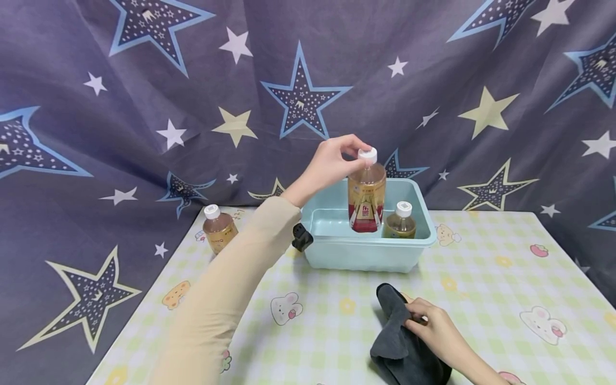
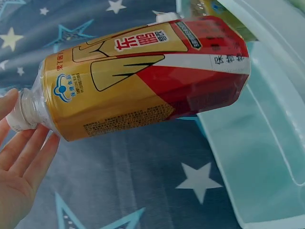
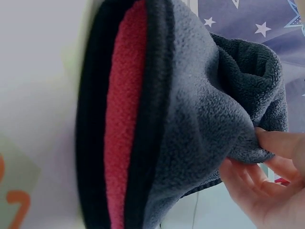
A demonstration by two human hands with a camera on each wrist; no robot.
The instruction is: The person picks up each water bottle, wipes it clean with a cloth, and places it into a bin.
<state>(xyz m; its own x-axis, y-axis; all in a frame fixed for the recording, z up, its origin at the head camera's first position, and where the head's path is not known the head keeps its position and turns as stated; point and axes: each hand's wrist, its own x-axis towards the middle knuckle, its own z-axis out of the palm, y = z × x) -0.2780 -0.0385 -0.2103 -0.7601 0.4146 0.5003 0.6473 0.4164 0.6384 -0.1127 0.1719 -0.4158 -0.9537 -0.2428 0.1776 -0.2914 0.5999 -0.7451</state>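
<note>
By its white cap, my left hand (image 1: 333, 159) grips a plastic drink bottle (image 1: 367, 195) with a gold and red label. In the head view the bottle is upright and overlaps the inside of a pale blue tub (image 1: 356, 254); the left wrist view shows its red base (image 2: 214, 71) beside the tub's rim. A second bottle (image 1: 400, 225) with a white cap stands in the tub's right part. My right hand (image 1: 435, 331) pinches a dark grey towel (image 1: 399, 345) between thumb and fingers, in front of the tub. A red strip (image 3: 125, 114) shows between its black edges.
A third bottle (image 1: 220, 231), also white-capped, stands on the table's left side, partly behind my left sleeve (image 1: 226, 289). A checked cloth with cartoon prints covers the table (image 1: 481, 289). Behind it hangs a dark curtain (image 1: 308, 21) with stars.
</note>
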